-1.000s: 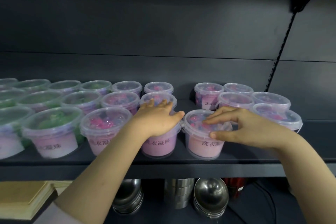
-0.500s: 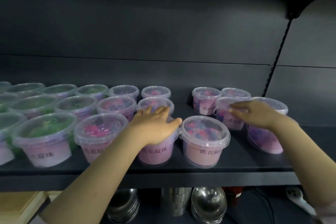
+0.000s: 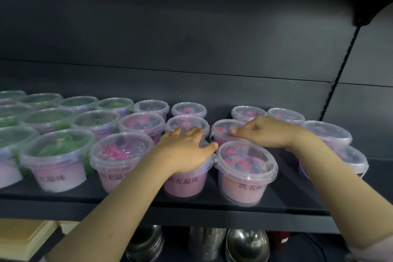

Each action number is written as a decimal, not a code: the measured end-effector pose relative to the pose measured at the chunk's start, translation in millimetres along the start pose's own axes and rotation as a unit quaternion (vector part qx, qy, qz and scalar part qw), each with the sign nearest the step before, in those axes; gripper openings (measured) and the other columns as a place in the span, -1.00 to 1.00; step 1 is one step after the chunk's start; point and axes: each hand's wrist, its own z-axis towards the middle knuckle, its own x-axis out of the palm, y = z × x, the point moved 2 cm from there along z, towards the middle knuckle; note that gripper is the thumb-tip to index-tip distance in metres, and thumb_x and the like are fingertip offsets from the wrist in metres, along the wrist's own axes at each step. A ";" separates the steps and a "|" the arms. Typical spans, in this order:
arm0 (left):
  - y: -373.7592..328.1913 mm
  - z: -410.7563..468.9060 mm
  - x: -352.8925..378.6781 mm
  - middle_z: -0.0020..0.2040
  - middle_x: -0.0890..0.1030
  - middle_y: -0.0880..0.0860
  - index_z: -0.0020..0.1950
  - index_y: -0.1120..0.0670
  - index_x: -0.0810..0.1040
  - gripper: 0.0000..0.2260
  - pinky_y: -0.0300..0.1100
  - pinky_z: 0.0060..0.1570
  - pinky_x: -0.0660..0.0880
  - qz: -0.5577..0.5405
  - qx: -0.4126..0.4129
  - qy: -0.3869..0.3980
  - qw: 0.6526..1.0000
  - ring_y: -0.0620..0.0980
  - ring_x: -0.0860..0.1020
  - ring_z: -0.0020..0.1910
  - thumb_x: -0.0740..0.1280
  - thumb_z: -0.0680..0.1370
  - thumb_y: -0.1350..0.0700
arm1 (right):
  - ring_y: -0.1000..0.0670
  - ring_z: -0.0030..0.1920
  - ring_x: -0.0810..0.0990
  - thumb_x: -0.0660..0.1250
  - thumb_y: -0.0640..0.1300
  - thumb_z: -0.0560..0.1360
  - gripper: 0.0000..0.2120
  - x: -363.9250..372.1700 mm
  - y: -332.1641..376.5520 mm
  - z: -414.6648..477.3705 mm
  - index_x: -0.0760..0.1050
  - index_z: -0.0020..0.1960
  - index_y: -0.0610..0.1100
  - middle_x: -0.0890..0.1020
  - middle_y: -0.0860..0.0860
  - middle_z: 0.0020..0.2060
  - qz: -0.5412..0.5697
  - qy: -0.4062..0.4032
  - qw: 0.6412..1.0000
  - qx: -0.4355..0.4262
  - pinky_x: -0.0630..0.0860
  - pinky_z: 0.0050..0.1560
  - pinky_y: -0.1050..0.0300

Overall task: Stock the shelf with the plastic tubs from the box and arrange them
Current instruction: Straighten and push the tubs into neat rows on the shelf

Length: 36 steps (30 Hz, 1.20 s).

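Twelve pink tubs (image 3: 246, 168), nine green tubs (image 3: 57, 155). Left hand (image 3: 187, 149) flat on a front pink one. Right hand (image 3: 268, 134) curled over another just beyond. Dark shelf (image 3: 287, 197). Steel bowls (image 3: 246, 242) below hands.

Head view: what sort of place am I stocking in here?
Most likely a shop, or its stockroom: a dark metal shelf with a slotted upright, rows of identical lidded tubs with printed labels, and stacked steel bowls on the level below.
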 end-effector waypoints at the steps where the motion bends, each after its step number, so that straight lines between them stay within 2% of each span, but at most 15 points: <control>1: 0.2 -0.1 0.1 0.58 -0.10 -0.06 0.58 -0.04 -0.10 -0.36 0.01 0.47 -0.13 -0.001 0.000 -0.001 1.000 0.02 -0.14 0.55 -0.11 0.58 -0.32 | 0.15 -0.33 0.52 0.20 0.29 0.51 -0.49 1.0 2.1 2.5 0.51 -0.43 -0.03 0.55 0.24 -0.49 0.004 -0.001 1.000 -0.004 0.41 -0.15 0.20; 3: 0.9 0.6 0.4 0.58 -0.10 -0.05 0.58 -0.05 -0.10 -0.35 0.01 0.47 -0.13 -0.003 -0.002 -0.003 1.000 0.02 -0.13 0.55 -0.11 0.58 -0.33 | 0.13 -0.44 0.41 0.22 0.25 0.52 -0.46 2.1 3.7 5.8 0.36 -0.49 -0.06 0.42 0.19 -0.62 0.001 -0.001 1.000 -0.016 0.33 -0.26 0.21; 6: 1.6 2.1 0.4 0.59 -0.09 -0.04 0.58 -0.05 -0.10 -0.35 0.02 0.47 -0.12 -0.007 -0.001 -0.006 1.000 0.03 -0.12 0.55 -0.10 0.58 -0.33 | 0.16 -0.36 0.48 0.22 0.26 0.52 -0.53 1.1 -1.2 8.3 0.50 -0.47 0.05 0.50 0.24 -0.55 0.000 0.020 0.999 -0.026 0.38 -0.17 0.22; 8: 1.9 2.3 0.9 0.59 -0.08 -0.05 0.58 -0.05 -0.09 -0.35 0.03 0.47 -0.11 -0.007 0.004 -0.010 1.000 0.02 -0.12 0.55 -0.10 0.58 -0.33 | 0.19 -0.14 0.59 0.22 0.30 0.49 -0.66 -1.4 -3.1 8.7 0.65 -0.24 0.15 0.65 0.26 -0.28 0.003 0.032 0.999 -0.040 0.45 0.03 0.21; 9: 1.9 2.2 1.0 0.58 -0.08 -0.06 0.58 -0.05 -0.08 -0.36 0.03 0.46 -0.10 -0.007 0.007 -0.012 1.000 0.02 -0.12 0.55 -0.10 0.58 -0.32 | 0.16 -0.01 0.61 0.22 0.31 0.47 -0.63 -4.3 -4.5 11.3 0.66 -0.08 0.10 0.68 0.20 -0.12 0.009 0.027 0.998 -0.048 0.46 0.14 0.19; 11: 2.0 2.0 1.2 0.58 -0.09 -0.09 0.58 -0.06 -0.09 -0.36 0.03 0.46 -0.11 -0.006 0.012 -0.013 1.000 0.01 -0.13 0.55 -0.11 0.58 -0.32 | 0.08 0.13 0.60 0.23 0.26 0.49 -0.61 -13.6 -6.0 19.6 0.65 0.06 0.03 0.67 0.11 0.05 0.033 -0.008 0.998 -0.061 0.44 0.27 0.11; 14: 3.1 2.2 2.0 0.58 -0.13 -0.12 0.57 -0.09 -0.12 -0.37 0.02 0.46 -0.15 -0.013 0.010 -0.010 1.000 -0.02 -0.16 0.55 -0.13 0.58 -0.33 | 0.00 0.27 0.53 0.22 0.18 0.55 -0.68 -23.8 -12.3 39.4 0.59 0.21 0.11 0.60 0.06 0.24 -0.010 -0.058 0.997 -0.054 0.36 0.28 0.16; 17: 3.4 2.4 2.8 0.57 -0.14 -0.14 0.57 -0.09 -0.13 -0.38 0.00 0.46 -0.15 -0.015 0.006 -0.011 1.000 -0.04 -0.18 0.54 -0.13 0.57 -0.33 | -0.10 0.37 0.41 0.19 0.18 0.57 -0.61 -25.9 -26.7 62.7 0.44 0.37 0.14 0.47 -0.03 0.38 -0.054 -0.047 0.997 -0.008 0.30 0.32 0.10; 21: 4.0 3.4 3.7 0.57 -0.14 -0.15 0.57 -0.10 -0.13 -0.37 -0.02 0.46 -0.14 -0.014 0.007 -0.013 1.000 -0.05 -0.18 0.54 -0.13 0.57 -0.34 | -0.12 0.41 0.37 0.14 0.24 0.56 -0.54 -21.1 -42.7 82.4 0.36 0.42 0.15 0.38 -0.01 0.45 -0.088 0.005 0.996 0.018 0.27 0.40 0.04; 26: 4.3 5.1 5.0 0.57 -0.13 -0.16 0.57 -0.10 -0.12 -0.37 -0.03 0.46 -0.13 -0.014 0.007 -0.019 1.000 -0.04 -0.17 0.54 -0.13 0.57 -0.34 | -0.06 0.42 0.36 0.09 0.25 0.57 -0.54 -18.4 -48.6 93.6 0.42 0.39 0.12 0.39 0.06 0.44 -0.108 0.013 0.994 0.020 0.25 0.42 0.03; 29: 4.9 6.4 6.0 0.57 -0.12 -0.16 0.57 -0.10 -0.11 -0.37 -0.02 0.46 -0.12 -0.013 0.008 -0.021 1.000 -0.05 -0.16 0.54 -0.13 0.56 -0.35 | -0.05 0.40 0.39 0.10 0.23 0.57 -0.58 -17.6 -47.2 99.2 0.48 0.34 0.15 0.43 0.09 0.41 -0.085 0.010 0.996 0.013 0.27 0.43 -0.02; 32: 5.6 6.3 6.8 0.57 -0.12 -0.17 0.57 -0.11 -0.11 -0.36 -0.02 0.46 -0.12 -0.013 0.011 -0.023 1.000 -0.05 -0.16 0.54 -0.13 0.55 -0.35 | 0.00 0.35 0.44 0.15 0.22 0.55 -0.62 -13.4 -37.0 104.7 0.53 0.27 0.15 0.49 0.12 0.35 -0.038 0.018 0.999 -0.003 0.29 0.42 0.04; 36: 5.2 5.4 5.6 0.57 -0.12 -0.15 0.57 -0.10 -0.11 -0.36 -0.02 0.46 -0.12 -0.013 0.013 -0.022 1.000 -0.05 -0.16 0.54 -0.13 0.56 -0.34 | 0.00 0.39 0.40 0.15 0.18 0.59 -0.61 -3.5 -15.4 113.5 0.50 0.32 0.10 0.45 0.10 0.39 -0.035 0.026 0.998 -0.045 0.25 0.45 0.05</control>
